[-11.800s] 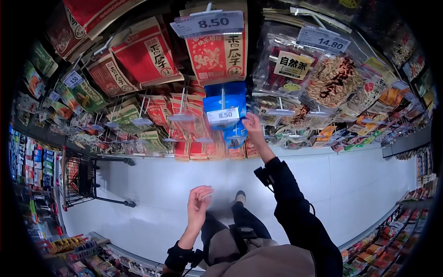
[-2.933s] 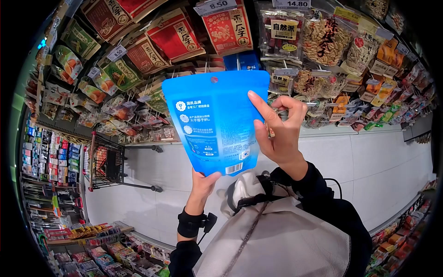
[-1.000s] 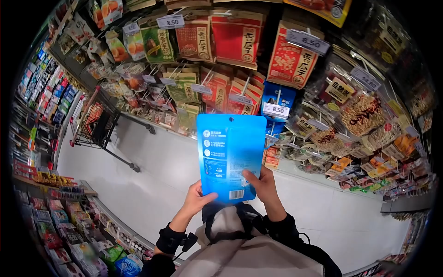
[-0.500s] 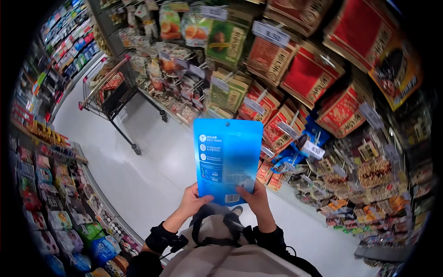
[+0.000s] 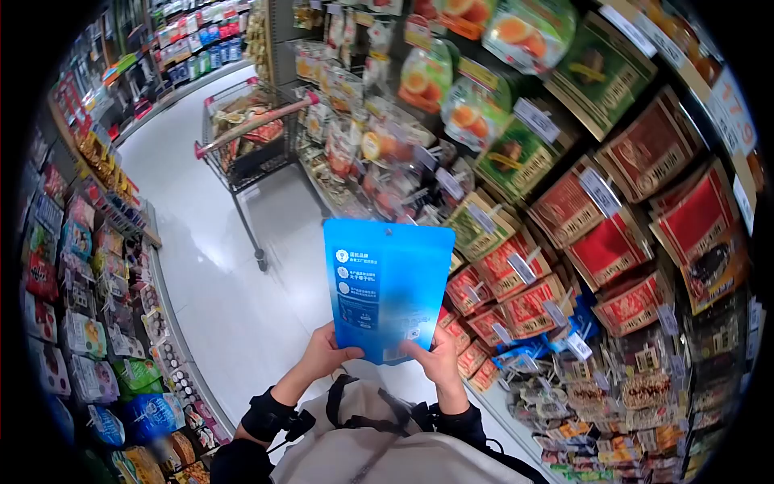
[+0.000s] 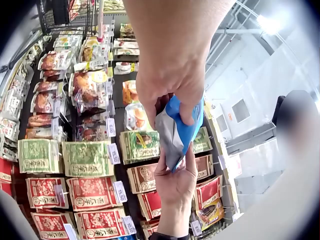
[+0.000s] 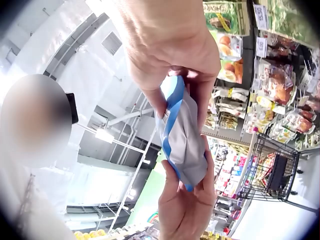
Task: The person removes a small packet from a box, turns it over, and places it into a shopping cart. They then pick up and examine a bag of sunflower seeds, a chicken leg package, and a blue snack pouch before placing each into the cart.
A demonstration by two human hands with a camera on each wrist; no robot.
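Note:
A bright blue pouch with white print and a barcode is held upright before the person's chest. The left hand pinches its lower left edge, thumb on the printed side. At the lower right the right hand grips it, thumb beside the barcode. The left wrist view shows the pouch's grey base between the left hand above and the right hand below. In the right wrist view the right hand is above and the left hand below, fingers behind the pouch.
A shopping cart holding goods stands ahead at the upper left. Racks of hanging red snack packets and green packets line the right. Low shelves of colourful packages run along the left. Pale floor lies between.
The view has swung left toward the cart, and the racks now fill the right side. Earlier the right hand reached to the rack; since then the blue pouch has come into both hands.

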